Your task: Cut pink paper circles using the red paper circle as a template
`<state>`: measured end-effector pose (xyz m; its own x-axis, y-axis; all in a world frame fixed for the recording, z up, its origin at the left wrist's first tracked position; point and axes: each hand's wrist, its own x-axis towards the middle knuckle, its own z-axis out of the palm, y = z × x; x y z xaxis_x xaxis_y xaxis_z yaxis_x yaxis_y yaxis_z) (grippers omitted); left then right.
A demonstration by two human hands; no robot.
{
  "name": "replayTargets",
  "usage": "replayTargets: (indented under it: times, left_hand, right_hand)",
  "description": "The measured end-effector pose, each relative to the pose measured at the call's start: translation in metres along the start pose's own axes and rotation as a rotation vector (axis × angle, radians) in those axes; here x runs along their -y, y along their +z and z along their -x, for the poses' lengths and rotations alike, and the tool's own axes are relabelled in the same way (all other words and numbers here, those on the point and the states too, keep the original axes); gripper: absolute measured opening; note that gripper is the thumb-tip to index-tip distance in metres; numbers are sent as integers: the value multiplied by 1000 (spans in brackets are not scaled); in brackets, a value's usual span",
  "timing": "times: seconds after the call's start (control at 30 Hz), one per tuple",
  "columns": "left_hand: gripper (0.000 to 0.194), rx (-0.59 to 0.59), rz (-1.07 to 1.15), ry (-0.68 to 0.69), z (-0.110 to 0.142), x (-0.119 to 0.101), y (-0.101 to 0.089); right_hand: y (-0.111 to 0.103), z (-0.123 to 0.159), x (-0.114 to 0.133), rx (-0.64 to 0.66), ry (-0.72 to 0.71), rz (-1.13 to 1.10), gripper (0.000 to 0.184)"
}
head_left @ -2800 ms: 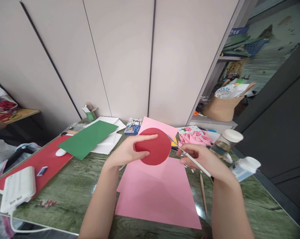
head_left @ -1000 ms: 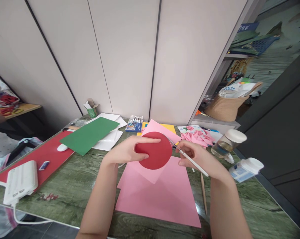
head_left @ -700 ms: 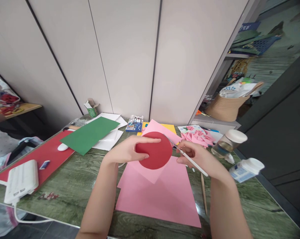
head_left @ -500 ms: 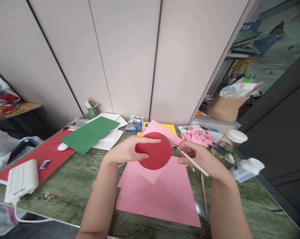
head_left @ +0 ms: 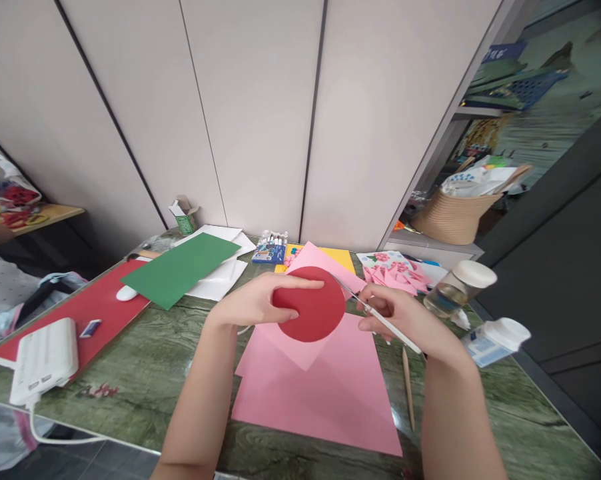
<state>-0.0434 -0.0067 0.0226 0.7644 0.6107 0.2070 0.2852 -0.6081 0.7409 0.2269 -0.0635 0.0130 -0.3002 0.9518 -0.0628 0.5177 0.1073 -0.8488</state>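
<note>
My left hand [head_left: 253, 303] pinches a round red paper disc [head_left: 313, 310] between thumb and fingers, against a square of pink paper [head_left: 308, 353] turned cornerwise behind it. My right hand [head_left: 395, 317] is closed around a slim white-handled cutting tool [head_left: 390, 331] with a thin metal blade. Its tip lies along the disc's upper right edge, over the pink paper. I cannot tell whether the tool is scissors or a knife. Below both hands, larger pink sheets [head_left: 320, 413] lie on the green table.
A wooden stick [head_left: 408, 387] and two jars, one clear [head_left: 458, 290] and one white [head_left: 498, 341], stand or lie at right. Left are green paper [head_left: 183, 270], red paper [head_left: 105, 320] and a white power bank [head_left: 45, 360]. Cut pink pieces [head_left: 390, 277] and markers [head_left: 270, 247] sit behind.
My right hand and the cutting tool have shifted very slightly to the right. The left hand and the red disc are almost still.
</note>
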Motion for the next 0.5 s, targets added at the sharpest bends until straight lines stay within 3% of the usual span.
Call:
replayTargets:
  times: [0.5]
  left_hand:
    - [58,86,-2,9,-3,2,0]
  right_hand:
    - [1,-3,-8,22,-15,-60,33]
